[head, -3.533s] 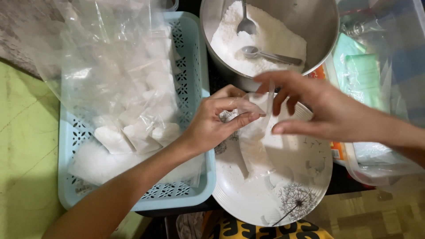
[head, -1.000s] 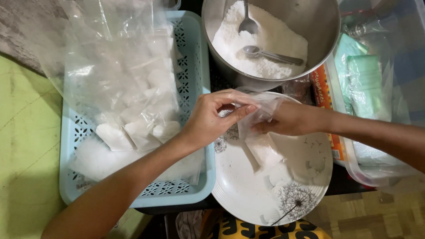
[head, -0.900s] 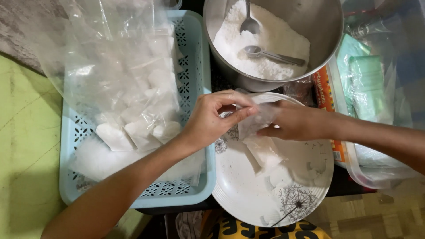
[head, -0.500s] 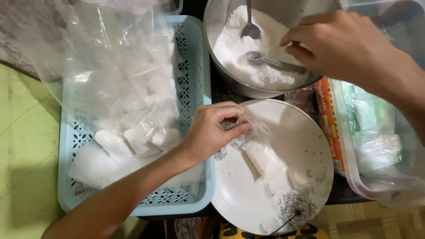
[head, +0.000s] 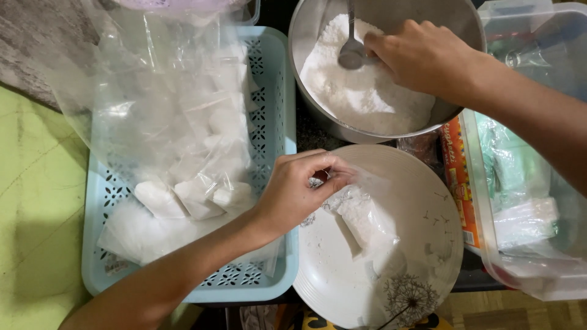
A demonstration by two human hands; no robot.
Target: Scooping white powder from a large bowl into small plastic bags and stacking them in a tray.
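Head view, looking down on a packing station. The left hand is pinching the mouth of a small clear plastic bag between thumb and fingers, keeping the opening raised while the bag's partly filled body is lying on the white plate; the plate is sitting beneath the bag, where it would catch any spilled grains. The right hand is reaching into the far steel bowl, fingers closed around the handle of a spoon whose head is resting in the white powder. A second spoon handle is standing upright at the bowl's far rim. The bowl is touching the plate's far edge, so the scoop is travelling only a short way to the bag. To the left, a blue perforated basket is holding a large clear sack of filled white packets, just beside the left wrist. At the right, a clear tub is holding other wrapped goods.
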